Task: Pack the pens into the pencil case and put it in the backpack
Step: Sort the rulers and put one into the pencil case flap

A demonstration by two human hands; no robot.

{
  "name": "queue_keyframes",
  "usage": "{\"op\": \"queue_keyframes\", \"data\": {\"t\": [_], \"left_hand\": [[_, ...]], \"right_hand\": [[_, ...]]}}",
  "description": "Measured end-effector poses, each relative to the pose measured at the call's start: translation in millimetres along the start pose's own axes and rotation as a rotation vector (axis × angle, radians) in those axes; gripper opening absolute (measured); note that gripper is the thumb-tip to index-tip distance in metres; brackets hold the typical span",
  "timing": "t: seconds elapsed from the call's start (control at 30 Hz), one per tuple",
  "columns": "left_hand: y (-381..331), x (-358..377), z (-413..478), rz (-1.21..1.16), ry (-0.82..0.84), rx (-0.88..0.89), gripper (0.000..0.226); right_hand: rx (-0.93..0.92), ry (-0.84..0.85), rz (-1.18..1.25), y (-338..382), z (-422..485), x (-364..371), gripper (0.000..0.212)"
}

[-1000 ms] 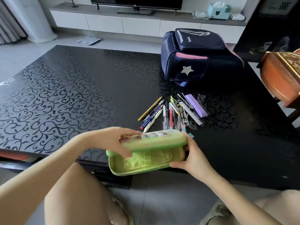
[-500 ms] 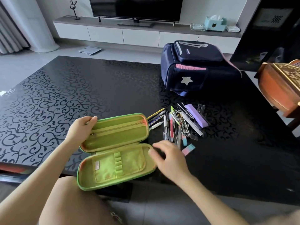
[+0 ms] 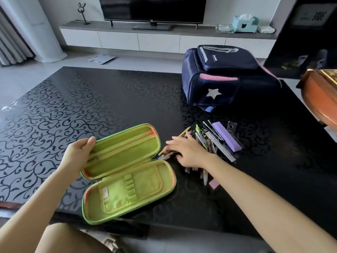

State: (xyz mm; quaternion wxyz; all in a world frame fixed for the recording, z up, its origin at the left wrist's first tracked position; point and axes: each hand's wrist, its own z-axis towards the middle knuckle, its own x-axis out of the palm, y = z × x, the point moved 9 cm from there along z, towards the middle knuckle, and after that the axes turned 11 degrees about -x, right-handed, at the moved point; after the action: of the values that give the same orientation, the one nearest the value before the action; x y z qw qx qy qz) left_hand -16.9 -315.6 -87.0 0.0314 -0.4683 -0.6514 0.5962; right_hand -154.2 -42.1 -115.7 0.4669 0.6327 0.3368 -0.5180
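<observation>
Backpack waits zipped at your black patterned table's far right, before the TV unit. Your green pencil case lies open and empty near the front edge; your left hand pinches its lid steady while your right hand curls loosely over the pens, nothing gripped yet.

The right hand is covering the middle of the loose heap of pens and pencils, so can't count them or tell if its fingers are gripping any. The navy fabric backpack with a silver star is showing a label w/ lettering too small to read. The orange-brown wooden piece is getting cut off by the frame's right edge. Both forearms are running out at the bottom edge.
</observation>
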Motion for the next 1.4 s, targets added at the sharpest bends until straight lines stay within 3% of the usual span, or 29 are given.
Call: {"op": "queue_keyframes", "data": {"t": [0.2,0.3,0.5,0.57,0.63,0.7,0.77,0.87,0.97,1.07,1.27,1.37,1.4], "left_hand": [[-27.6,36.4,7.8,0.142,0.035,0.077,0.031],[-40.3,47.5,10.0,0.168,0.023,0.102,0.024],[-60.5,84.1,16.1,0.27,-0.012,0.141,0.031],[-67.0,99.2,15.2,0.309,-0.03,0.16,0.036],[-74.0,113.4,14.8,0.361,-0.05,0.196,0.041],[-77.2,123.7,14.2,0.404,-0.065,0.225,0.039],[-79.4,133.1,12.1,0.455,-0.069,0.267,0.036],[-81.4,142.7,2.2,0.517,-0.084,0.325,0.032],[-87.9,149.9,-20.4,0.554,-0.151,0.424,0.036],[-105.2,168.3,-58.3,0.603,-0.166,0.65,0.033],[-129.1,214.0,-144.1,0.594,0.072,0.96,0.017],[-136.4,231.7,-173.4,0.548,0.15,1.029,0.012],[-139.0,240.8,-181.9,0.54,0.194,1.039,0.011]], "right_hand": [[0.035,-0.114,0.096,-41.1,-64.4,-11.3,0.054],[0.044,-0.092,0.085,-53.8,-86.1,-11.8,0.049],[0.035,-0.053,0.073,-57.9,-112.6,-15.8,0.04],[0.071,-0.165,0.204,-56.8,-122.1,-26.9,0.045],[0.267,-0.452,0.302,-77.5,-145.3,-52.5,0.043],[0.613,-0.611,0.114,-108.4,-182.2,-72.6,0.032],[0.949,-0.471,-0.063,-134.4,-215.4,-69.3,0.028],[1.212,-0.328,0.145,-150.0,-242.4,-42.1,0.058],[1.239,-0.317,0.336,-148.0,-241.1,-26.8,0.068],[1.273,-0.389,0.536,-141.3,-236.3,-19.4,0.049],[1.209,-0.442,0.677,-137.7,-236.9,-19.6,0.02],[1.118,-0.46,0.679,-134.2,-238.6,-19.3,0.041],[1.094,-0.469,0.691,-132.3,-239.6,-19.0,0.038]]}}
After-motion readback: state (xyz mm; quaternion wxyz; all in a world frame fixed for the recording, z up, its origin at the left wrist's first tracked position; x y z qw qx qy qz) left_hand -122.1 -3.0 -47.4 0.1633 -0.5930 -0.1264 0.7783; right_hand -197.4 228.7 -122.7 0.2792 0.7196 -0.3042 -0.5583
